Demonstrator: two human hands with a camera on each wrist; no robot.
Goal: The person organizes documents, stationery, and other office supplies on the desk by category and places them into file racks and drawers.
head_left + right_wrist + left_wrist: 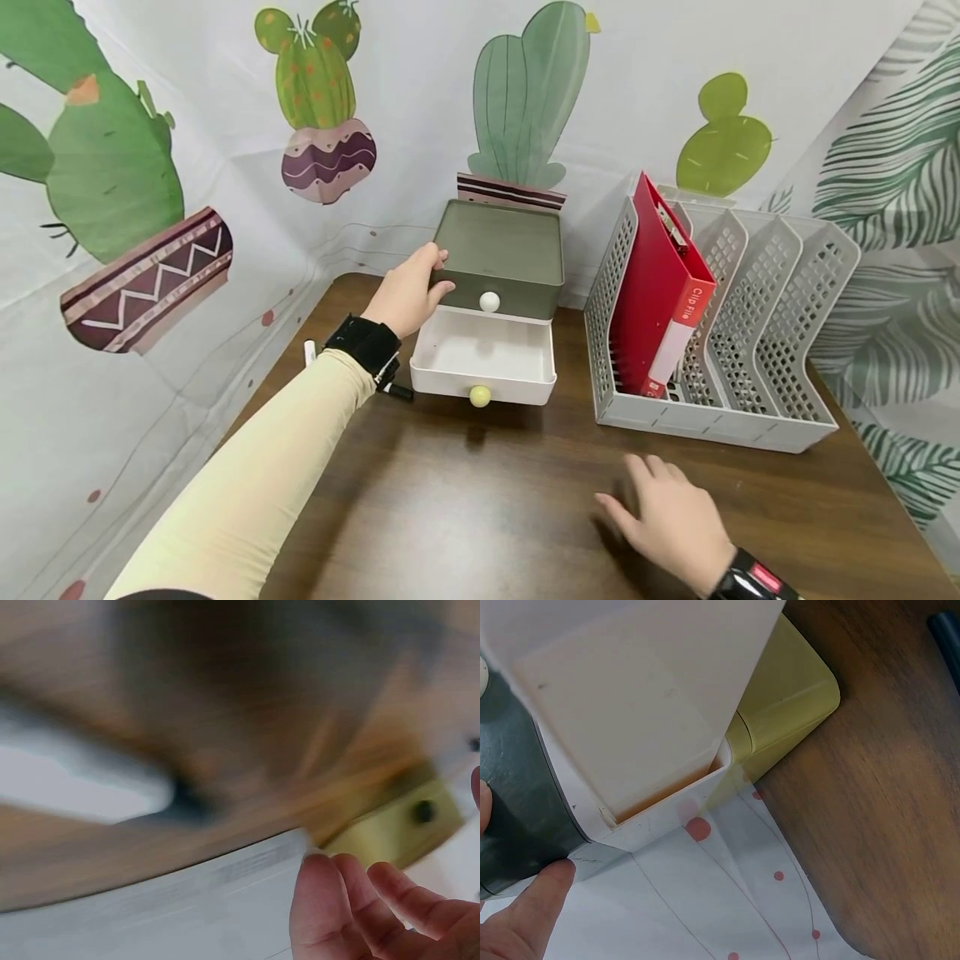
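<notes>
drawer unit at table back, file rack just right, marker left of the open drawer

Left hand grips green drawer box.

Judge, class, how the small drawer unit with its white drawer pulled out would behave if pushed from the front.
The drawer unit looks like thin plastic, so probably light and apt to slide on the smooth wooden table. The open white drawer would likely slide shut first. The left hand holding the green top suggests it shifts unless steadied.
</notes>
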